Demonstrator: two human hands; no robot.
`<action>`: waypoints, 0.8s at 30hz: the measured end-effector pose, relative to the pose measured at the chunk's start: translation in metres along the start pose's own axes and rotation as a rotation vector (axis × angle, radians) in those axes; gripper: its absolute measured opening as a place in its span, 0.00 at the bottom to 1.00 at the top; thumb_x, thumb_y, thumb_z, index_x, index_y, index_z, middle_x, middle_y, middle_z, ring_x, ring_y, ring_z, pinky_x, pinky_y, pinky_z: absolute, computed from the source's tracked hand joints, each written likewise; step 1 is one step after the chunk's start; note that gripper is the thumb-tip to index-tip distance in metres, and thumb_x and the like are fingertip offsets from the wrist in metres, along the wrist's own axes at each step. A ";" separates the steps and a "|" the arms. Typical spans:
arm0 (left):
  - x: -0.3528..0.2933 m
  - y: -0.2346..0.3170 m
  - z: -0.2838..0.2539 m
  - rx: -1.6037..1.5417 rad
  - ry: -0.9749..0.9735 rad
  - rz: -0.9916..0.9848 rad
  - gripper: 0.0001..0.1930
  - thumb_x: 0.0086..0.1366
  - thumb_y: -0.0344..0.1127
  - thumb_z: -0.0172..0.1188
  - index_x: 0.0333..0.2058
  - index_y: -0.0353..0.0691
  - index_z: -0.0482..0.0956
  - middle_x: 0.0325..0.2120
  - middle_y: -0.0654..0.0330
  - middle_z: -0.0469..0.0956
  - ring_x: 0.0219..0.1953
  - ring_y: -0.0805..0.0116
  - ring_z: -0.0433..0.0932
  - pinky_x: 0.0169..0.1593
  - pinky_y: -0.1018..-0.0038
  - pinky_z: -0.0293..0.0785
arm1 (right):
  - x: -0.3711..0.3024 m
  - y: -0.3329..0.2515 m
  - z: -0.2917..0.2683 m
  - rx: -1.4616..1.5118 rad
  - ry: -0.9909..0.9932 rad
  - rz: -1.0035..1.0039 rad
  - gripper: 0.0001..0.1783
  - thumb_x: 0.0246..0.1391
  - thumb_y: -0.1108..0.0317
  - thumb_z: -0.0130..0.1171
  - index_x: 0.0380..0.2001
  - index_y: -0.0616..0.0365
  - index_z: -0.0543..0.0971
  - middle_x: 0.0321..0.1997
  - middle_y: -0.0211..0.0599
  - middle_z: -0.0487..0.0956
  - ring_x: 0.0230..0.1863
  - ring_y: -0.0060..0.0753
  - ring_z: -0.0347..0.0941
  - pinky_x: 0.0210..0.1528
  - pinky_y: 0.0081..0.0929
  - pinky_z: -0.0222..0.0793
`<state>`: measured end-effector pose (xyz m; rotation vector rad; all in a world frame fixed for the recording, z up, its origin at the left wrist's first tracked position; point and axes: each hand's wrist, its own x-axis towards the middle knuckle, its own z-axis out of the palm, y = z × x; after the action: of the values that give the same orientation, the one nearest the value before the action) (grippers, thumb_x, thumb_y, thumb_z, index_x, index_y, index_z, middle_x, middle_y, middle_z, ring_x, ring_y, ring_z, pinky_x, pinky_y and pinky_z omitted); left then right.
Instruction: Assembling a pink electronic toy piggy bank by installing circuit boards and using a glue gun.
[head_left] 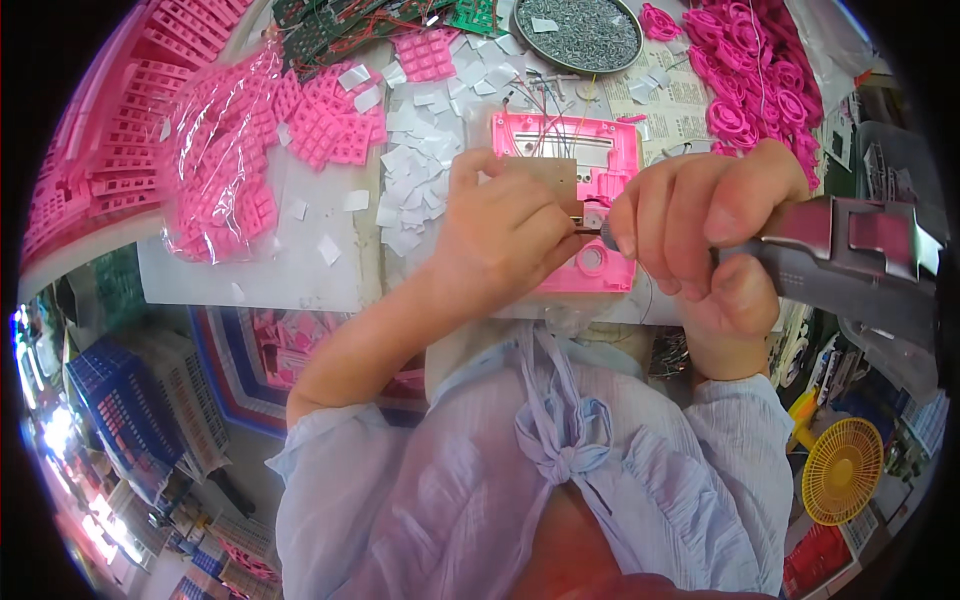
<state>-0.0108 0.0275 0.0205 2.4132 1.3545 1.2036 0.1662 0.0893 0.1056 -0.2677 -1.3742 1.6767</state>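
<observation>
A pink plastic housing (622,160) lies on the work table with its inside facing up. A brown circuit board (556,176) covers part of it, and thin wires stick out beyond its far edge. My right hand (700,215) is wrapped round a grey and black power screwdriver (850,258), held sideways; its thin bit points left, over the housing. At the board's left, my left hand (505,220) is closed, with its fingertips by the end of the bit. What those fingers pinch is hidden.
Small white paper pieces (415,175) lie left of the housing, near a bag of pink keypads (220,170). Behind stand green circuit boards (345,30) and a round tray of screws (580,35). Pink parts (755,80) pile at far right. A yellow fan (843,470) stands lower right.
</observation>
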 end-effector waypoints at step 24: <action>-0.019 0.007 -0.013 -0.049 -0.195 -0.276 0.05 0.60 0.33 0.67 0.32 0.44 0.79 0.40 0.66 0.83 0.40 0.69 0.81 0.58 0.55 0.59 | 0.018 0.056 -0.033 -0.324 -0.207 -0.004 0.10 0.64 0.68 0.59 0.41 0.55 0.67 0.19 0.31 0.69 0.20 0.24 0.64 0.30 0.31 0.68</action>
<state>-0.0201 0.0055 0.0213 2.1545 1.5143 0.8977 0.1498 0.1277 0.0527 -0.2809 -1.8029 1.5052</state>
